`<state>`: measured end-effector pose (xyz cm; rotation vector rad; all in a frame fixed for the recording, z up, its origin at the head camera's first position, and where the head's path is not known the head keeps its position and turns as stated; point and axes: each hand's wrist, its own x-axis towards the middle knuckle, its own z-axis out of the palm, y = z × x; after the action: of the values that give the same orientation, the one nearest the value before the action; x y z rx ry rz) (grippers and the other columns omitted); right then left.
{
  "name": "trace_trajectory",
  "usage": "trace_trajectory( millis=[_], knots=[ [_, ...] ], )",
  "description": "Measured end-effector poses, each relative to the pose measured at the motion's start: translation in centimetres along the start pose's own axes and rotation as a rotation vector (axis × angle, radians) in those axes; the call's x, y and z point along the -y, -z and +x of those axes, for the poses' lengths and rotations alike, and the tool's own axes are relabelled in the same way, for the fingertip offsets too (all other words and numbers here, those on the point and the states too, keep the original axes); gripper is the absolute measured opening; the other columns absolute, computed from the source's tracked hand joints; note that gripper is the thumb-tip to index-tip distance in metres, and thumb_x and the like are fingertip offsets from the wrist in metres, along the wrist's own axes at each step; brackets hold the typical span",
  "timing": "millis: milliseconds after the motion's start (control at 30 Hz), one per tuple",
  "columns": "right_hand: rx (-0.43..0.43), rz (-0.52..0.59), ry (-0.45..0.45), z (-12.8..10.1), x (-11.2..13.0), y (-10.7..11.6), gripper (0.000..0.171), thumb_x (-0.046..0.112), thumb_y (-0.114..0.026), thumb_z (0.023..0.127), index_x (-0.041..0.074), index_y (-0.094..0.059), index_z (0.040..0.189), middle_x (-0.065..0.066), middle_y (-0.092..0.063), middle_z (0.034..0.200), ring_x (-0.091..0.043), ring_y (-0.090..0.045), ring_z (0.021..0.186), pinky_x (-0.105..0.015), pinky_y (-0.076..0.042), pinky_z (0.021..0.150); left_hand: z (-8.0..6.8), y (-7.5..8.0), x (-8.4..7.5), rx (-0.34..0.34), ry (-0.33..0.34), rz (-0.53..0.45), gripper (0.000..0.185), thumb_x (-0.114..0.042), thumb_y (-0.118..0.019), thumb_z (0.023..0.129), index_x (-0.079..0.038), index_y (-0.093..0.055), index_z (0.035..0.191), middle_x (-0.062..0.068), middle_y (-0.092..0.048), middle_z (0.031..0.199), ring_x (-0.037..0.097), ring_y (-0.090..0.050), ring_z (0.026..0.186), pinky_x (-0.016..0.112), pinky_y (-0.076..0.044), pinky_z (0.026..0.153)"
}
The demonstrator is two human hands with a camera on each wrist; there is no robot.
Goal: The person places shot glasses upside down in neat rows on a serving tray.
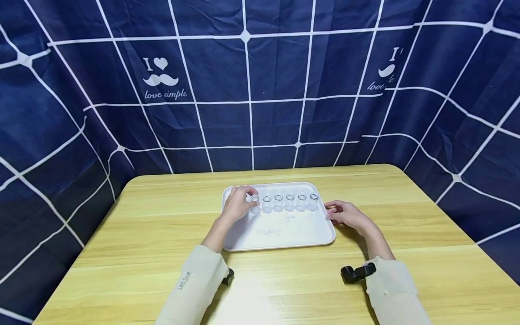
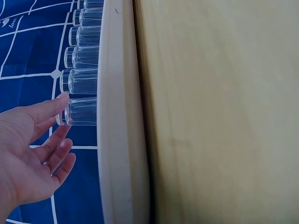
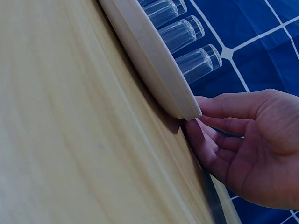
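We see six clear glasses [image 1: 284,202] upright in a row along the far edge of a white tray [image 1: 284,234], mid-table [image 1: 162,234]. Our left hand [image 1: 237,204], fingers relaxed, touches the leftmost glass [image 1: 255,204]. Our right hand [image 1: 345,214], loosely spread, touches the tray's right edge near the last glass [image 1: 313,202].

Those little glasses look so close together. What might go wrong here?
The six glasses stand upright in a tight row on the tray. The left hand touches the end glass with straight fingers; a nudge might tip it into its neighbours. The right hand rests at the tray's edge; if it lifts or pushes that edge, the whole row might slide or topple.
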<state>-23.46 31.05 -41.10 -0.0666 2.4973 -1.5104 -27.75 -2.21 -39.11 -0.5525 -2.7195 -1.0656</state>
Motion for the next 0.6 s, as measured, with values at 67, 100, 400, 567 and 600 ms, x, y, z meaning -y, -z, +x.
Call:
trace_trajectory(
  millis=[67, 100, 400, 567, 600],
  knots=[
    [-0.002, 0.010, -0.005, 0.04, 0.07, -0.12, 0.042, 0.002, -0.056, 0.087, -0.014, -0.043, 0.123, -0.011, -0.055, 0.091, -0.014, -0.057, 0.077, -0.026, -0.049, 0.068, -0.05, 0.03, 0.05, 0.002, 0.006, -0.005, 0.023, -0.011, -0.075, 0.075, -0.008, -0.067, 0.096, 0.004, -0.064, 0.093, 0.022, -0.048, 0.090, 0.034, -0.041, 0.074],
    [0.000, 0.013, -0.005, 0.03, 0.11, -0.16, 0.042, 0.002, -0.056, 0.087, -0.014, -0.043, 0.123, -0.011, -0.055, 0.091, -0.014, -0.057, 0.076, -0.026, -0.049, 0.067, -0.08, 0.06, 0.06, 0.004, 0.008, -0.005, 0.023, -0.011, -0.075, 0.075, -0.008, -0.067, 0.096, 0.004, -0.064, 0.093, 0.022, -0.048, 0.090, 0.034, -0.041, 0.074],
    [0.006, 0.024, -0.007, 0.18, 0.43, -0.30, 0.043, 0.001, -0.056, 0.087, -0.014, -0.042, 0.124, -0.010, -0.056, 0.090, -0.013, -0.057, 0.076, -0.025, -0.049, 0.068, -0.16, 0.19, 0.00, 0.009, 0.016, 0.002, 0.024, -0.012, -0.075, 0.075, -0.008, -0.067, 0.097, 0.004, -0.063, 0.094, 0.021, -0.049, 0.088, 0.034, -0.042, 0.074],
    [0.014, 0.029, -0.006, 0.23, 0.27, -0.24, 0.043, 0.001, -0.056, 0.087, -0.015, -0.041, 0.124, -0.011, -0.055, 0.090, -0.013, -0.056, 0.076, -0.025, -0.049, 0.068, -0.15, 0.21, 0.06, 0.016, 0.016, 0.003, 0.034, -0.014, -0.076, 0.075, -0.007, -0.064, 0.106, 0.005, -0.063, 0.096, 0.023, -0.050, 0.091, 0.034, -0.042, 0.075],
    [0.014, 0.032, -0.007, 0.24, 0.23, -0.23, 0.043, 0.001, -0.056, 0.087, -0.015, -0.041, 0.124, -0.011, -0.055, 0.090, -0.013, -0.056, 0.076, -0.025, -0.049, 0.068, -0.17, 0.27, 0.11, 0.018, 0.017, 0.002, 0.036, -0.015, -0.076, 0.075, -0.007, -0.063, 0.108, 0.006, -0.063, 0.097, 0.023, -0.050, 0.091, 0.034, -0.042, 0.075]
  ],
)
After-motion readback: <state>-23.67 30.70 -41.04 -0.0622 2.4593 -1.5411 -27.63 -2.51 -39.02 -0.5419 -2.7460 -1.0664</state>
